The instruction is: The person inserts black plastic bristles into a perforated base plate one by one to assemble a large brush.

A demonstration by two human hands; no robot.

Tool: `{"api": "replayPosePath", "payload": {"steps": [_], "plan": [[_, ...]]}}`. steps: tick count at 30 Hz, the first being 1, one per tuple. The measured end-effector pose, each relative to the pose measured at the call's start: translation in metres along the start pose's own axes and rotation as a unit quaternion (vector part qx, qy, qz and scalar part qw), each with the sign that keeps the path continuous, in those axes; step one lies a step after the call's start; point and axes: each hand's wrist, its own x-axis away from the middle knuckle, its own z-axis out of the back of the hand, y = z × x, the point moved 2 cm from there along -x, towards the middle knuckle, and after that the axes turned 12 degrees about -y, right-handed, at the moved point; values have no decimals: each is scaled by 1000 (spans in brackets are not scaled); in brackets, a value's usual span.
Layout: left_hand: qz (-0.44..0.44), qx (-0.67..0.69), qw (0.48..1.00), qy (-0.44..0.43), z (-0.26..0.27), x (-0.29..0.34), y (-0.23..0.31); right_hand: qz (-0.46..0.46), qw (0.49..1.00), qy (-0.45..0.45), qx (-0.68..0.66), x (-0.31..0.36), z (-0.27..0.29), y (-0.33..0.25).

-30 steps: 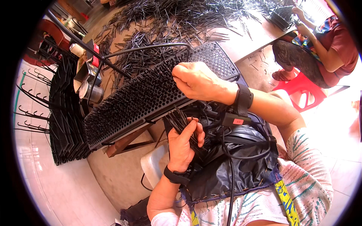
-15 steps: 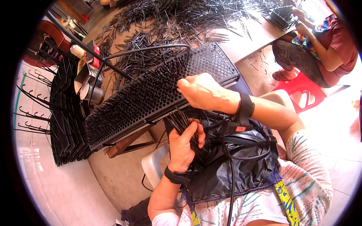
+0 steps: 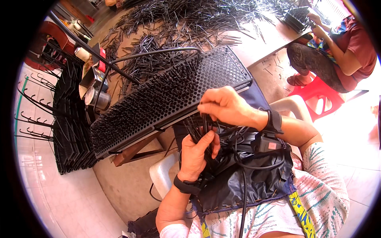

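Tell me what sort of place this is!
Probably a small workshop where people do handwork. A pale tabletop carries a large heap of thin, glossy black sticks, a long black perforated tray bristles with similar dark pieces, and another person sits nearby on a red plastic stool.

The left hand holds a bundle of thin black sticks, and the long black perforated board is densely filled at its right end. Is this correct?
No: the head view shows the long black perforated board densely filled at its left end. The left hand does hold the bundle of thin black sticks.
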Motion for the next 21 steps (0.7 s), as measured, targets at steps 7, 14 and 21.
{"api": "replayPosePath", "payload": {"steps": [7, 14, 21], "plan": [[18, 11, 999, 26, -1, 0, 1, -32, 981, 158, -107, -12, 33, 7], [-12, -17, 1000, 3, 0, 1, 2, 104, 960, 244, 93, -30, 29, 27], [-22, 16, 1000, 2, 0, 1, 1, 214, 901, 242, 289, -32, 22, 20]]}}
